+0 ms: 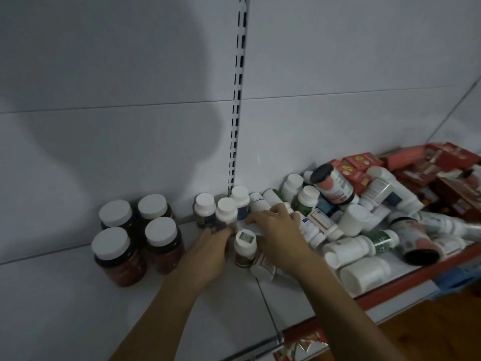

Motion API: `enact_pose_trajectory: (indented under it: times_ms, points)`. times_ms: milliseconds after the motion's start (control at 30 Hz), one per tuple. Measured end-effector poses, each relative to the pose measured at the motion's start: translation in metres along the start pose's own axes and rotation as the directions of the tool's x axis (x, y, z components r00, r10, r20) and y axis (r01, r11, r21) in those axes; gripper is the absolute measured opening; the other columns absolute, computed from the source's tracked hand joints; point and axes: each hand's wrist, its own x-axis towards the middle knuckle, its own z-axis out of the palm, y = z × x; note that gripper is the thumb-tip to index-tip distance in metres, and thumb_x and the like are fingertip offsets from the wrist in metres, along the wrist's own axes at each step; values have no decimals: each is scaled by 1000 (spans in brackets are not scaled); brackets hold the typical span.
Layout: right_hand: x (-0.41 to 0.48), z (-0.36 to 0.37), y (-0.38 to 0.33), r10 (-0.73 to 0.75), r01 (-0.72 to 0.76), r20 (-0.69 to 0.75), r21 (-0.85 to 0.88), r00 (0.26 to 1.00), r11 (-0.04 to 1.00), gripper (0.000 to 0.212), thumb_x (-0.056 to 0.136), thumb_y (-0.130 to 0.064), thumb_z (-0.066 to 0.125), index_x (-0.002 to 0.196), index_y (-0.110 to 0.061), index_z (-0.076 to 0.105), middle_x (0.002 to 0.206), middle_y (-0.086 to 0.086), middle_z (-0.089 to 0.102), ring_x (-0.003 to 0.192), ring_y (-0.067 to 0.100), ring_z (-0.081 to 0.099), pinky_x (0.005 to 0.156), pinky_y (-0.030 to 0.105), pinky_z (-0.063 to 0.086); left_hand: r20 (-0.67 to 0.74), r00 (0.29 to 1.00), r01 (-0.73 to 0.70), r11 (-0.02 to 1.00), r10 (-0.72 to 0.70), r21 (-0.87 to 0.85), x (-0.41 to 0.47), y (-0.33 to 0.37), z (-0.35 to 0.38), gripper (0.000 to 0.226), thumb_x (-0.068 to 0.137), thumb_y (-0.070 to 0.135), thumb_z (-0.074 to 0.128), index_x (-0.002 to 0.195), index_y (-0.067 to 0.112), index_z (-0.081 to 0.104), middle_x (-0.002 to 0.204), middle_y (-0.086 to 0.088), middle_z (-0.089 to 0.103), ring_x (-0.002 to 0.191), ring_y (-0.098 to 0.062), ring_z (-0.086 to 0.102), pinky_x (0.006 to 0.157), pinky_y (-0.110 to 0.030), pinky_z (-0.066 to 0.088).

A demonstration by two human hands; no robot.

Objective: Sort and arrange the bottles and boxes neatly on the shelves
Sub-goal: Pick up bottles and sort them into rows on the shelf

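Your left hand (209,252) grips white-capped bottle (226,211) upright near shelf (65,295) back, beside two like it, your right hand (279,230) lies on tumbled bottle pile (356,220), grip cannot be told, red boxes (364,162) far right

The white shelf (65,295) has a red front edge. Four dark jars (135,241) with white lids stand at left. Three small white-capped bottles (221,208) stand upright at the rear centre. At right, white bottles (364,230) lie heaped on their sides, with red boxes (426,162) behind them.
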Motion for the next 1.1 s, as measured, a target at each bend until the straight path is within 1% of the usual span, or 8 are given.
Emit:
enact_pose_trajectory:
  times_ms: [100,267,467,600,700,833,1000,1100]
  points:
    - [8,9,1,31,-31,52,0,998,1000,36,86,-13,54,117,-32,56,107,-4,64,113,25,39,78,39,21,-56,997,45,996,-49,-76,1,-4,9,49,94,13,59,138,33,50,140,-7,40,120,-30,58,100,-42,49]
    - [21,16,-2,55,-57,49,28,997,998,18,94,-30,55,111,-28,49,97,2,58,106,28,45,77,42,23,-173,985,-21,983,-11,-183,-11,-1,-4,31,92,18,64,115,35,52,121,1,47,106,-21,59,86,-35,50]
    - [9,5,21,130,-23,-224,423,966,906,37,92,-28,68,124,-33,52,113,-12,64,105,17,52,87,43,45,-373,923,-161,977,99,-139,-15,21,-45,34,93,13,60,109,40,46,108,7,47,86,-13,55,67,-29,44]
    - [-9,-21,55,217,75,-375,627,902,775,33,93,-22,71,123,-28,57,112,-19,64,99,0,61,81,22,52,-399,909,-203,964,119,-174,-5,58,-57,33,97,14,50,114,43,51,103,8,53,81,-9,57,70,-33,49]
    - [-31,-47,93,345,121,-491,695,800,709,30,93,-25,73,117,-32,56,107,-22,65,94,3,64,69,12,47,-453,880,-266,940,147,-213,8,101,-50,39,99,12,46,123,43,52,81,12,58,67,-8,56,57,-27,42]
    - [-72,-77,173,524,107,-589,721,615,684,24,92,-28,75,104,-30,54,97,-16,60,81,11,60,58,21,48,-499,850,-370,866,171,-335,33,177,-22,29,96,15,52,111,40,55,74,11,65,52,-9,58,42,-20,42]
    - [-130,-99,300,639,-14,-527,765,560,643,21,90,-32,78,98,-27,59,93,-13,62,79,14,60,57,25,50,-460,854,-433,824,244,-366,74,286,35,36,90,14,62,114,40,53,92,15,68,78,-3,65,62,-20,51]
    - [-163,-105,373,687,-85,-500,773,527,628,20,88,-29,80,93,-31,60,91,-14,64,81,14,62,61,35,55,-379,864,-466,813,332,-349,98,354,74,53,87,9,65,119,49,51,98,17,64,79,-3,65,61,-23,51]
